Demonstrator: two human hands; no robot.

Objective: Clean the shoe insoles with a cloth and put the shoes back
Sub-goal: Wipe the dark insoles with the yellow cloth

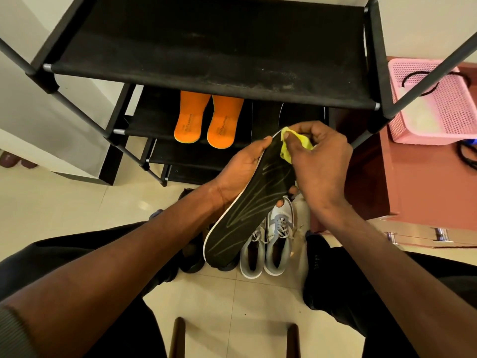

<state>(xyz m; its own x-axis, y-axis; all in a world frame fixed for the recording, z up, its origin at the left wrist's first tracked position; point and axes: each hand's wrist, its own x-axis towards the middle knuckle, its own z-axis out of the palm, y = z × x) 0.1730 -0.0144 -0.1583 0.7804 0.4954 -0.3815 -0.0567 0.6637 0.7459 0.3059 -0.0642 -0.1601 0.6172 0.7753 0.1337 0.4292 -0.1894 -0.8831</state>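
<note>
Now left hand [241, 166] grips black insole [247, 205]; right hand [320, 161] pinches yellow cloth [365, 140] at its toe.

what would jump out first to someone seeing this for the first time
Mid-frame, the hands at work: the left hand holds a long black insole while the right hand pinches a yellow cloth against its far end. Next, the bright orange insoles lying side by side on a lower shelf of the black shoe rack. Grey and white sneakers stand on the floor under the insole.
</note>
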